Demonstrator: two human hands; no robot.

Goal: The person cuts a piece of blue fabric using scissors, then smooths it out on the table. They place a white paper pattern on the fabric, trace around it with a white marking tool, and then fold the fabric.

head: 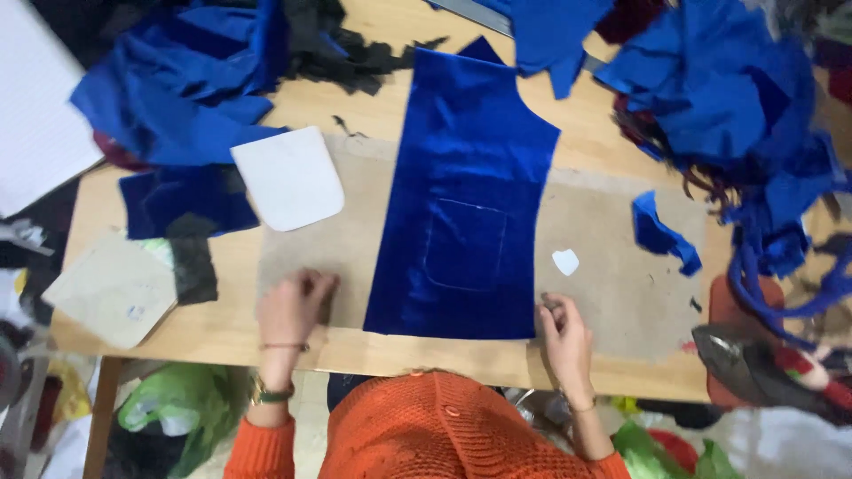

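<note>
Royal blue velvet panel (466,191), white pocket template (288,177), tan wooden table (222,328), orange knitted sweater (426,430), black fabric scraps (346,49)

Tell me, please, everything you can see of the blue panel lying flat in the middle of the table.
The blue panel looks like shiny velvet, cut as a garment piece: straight sides, scooped corners at its far end. A pocket outline is marked in pale lines near its middle. It lies flat on a brown board. The left hand and right hand rest beside its near corners.

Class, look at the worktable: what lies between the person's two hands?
In the head view, the blue velvet panel lies between the left hand and right hand.
</note>
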